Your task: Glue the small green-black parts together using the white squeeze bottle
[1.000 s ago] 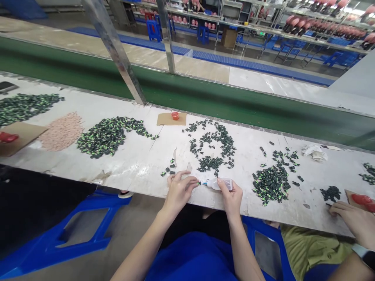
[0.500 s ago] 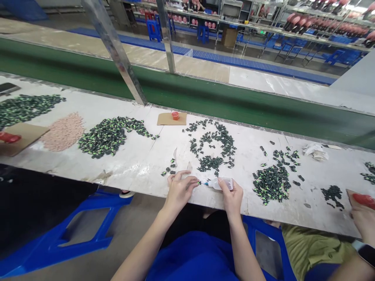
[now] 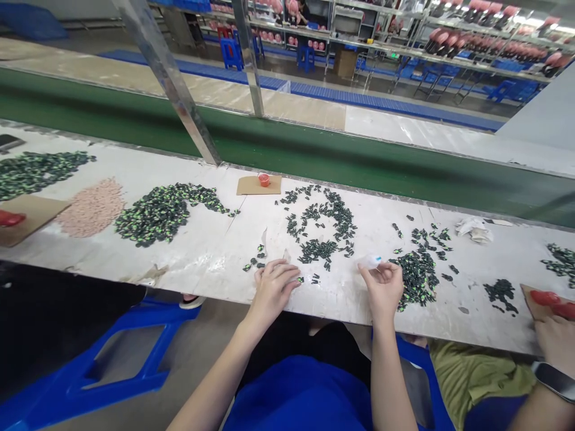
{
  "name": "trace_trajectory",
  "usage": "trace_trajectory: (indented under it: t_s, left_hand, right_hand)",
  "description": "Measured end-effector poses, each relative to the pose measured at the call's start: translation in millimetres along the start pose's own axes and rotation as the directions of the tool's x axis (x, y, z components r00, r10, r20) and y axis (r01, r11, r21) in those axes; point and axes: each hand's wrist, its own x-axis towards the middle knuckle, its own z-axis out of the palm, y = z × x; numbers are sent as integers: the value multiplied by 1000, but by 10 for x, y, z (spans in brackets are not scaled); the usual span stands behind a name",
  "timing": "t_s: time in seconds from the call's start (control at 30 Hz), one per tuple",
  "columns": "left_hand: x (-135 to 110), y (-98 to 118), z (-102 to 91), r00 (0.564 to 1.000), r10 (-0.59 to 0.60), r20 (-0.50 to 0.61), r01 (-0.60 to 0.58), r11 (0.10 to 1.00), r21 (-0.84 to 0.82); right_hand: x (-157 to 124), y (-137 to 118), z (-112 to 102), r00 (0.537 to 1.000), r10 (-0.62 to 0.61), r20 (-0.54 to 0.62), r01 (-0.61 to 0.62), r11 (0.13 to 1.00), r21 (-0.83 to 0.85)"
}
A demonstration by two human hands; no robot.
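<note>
My left hand [image 3: 274, 287] rests low over the white worktop, its fingers closed on a small black-and-green piece [image 3: 300, 279] at the fingertips. A couple of loose black pieces [image 3: 315, 279] lie just right of it. Held in my right hand [image 3: 384, 286] is a small whitish squeeze bottle [image 3: 370, 261] with a blue tip, which now points right. That hand is at the left edge of a heap of black-and-green pieces [image 3: 417, 276]; whether its fingertips touch any is unclear. Dark pieces [image 3: 318, 250] lie scattered beyond and between my hands.
A red cup [image 3: 263, 179] stands on cardboard [image 3: 246, 185] at the back. Leftward are another black-and-green heap [image 3: 155, 215] and pink pieces [image 3: 92, 208]. Crumpled white tissue [image 3: 475, 230] lies to the right. A metal post [image 3: 179, 102] rises behind. A co-worker's hand [image 3: 554, 338] is at far right.
My right hand has moved right with the bottle, away from the piece at my left fingertips, and the blue tip has turned from left to right. My left hand stays nearly in place.
</note>
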Motion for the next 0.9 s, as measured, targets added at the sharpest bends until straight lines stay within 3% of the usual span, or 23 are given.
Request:
trace_trajectory:
  t_s: [0.1,0.17,0.23,0.3,0.37,0.43,0.6,0.67,0.77,0.83,0.9]
  left_hand:
    - [-19,-25,53,998,53,-45,-53,999,5]
    - [-26,-35,81,995,64,-72,-65,998,-2]
    - [-24,-39,91,994,65,-84,-67,998,-20]
    - [-19,-39,80,995,60,-86,-63,997,-42]
    - [-15,-34,52,994,58,-92,-63,997,-55]
    - [-17,-24,13,992,67,-104,-74,995,-62]
    - [-47,9,-77,986,86,-144,-94,994,-56]
    - [-58,17,-97,985,80,-152,-88,995,-52]
    - [-64,24,-111,985,78,-151,-88,994,-59]
    - [-65,32,-112,984,80,-157,-91,994,-64]
    - [-66,50,-111,983,78,-164,-91,993,-71]
  right_hand:
    - [-21,19,-3,997,-72,17,74,982,-173]
    - [-93,-17,-45,946,-319,-59,289,912,-291]
    - [-184,-88,-95,771,-632,-80,554,727,-405]
    - [-265,-173,-107,603,-788,121,753,512,-414]
    - [-312,-240,-53,497,-746,443,867,409,-284]
    - [-315,-269,55,395,-633,666,904,396,-160]
    - [-190,-227,308,248,-460,853,911,410,-44]
    - [-135,-211,342,206,-439,874,905,425,0]
    - [-89,-203,345,210,-428,879,884,467,16]
    - [-95,-197,337,247,-435,866,858,513,13]
    - [-141,-184,326,328,-468,820,806,591,15]
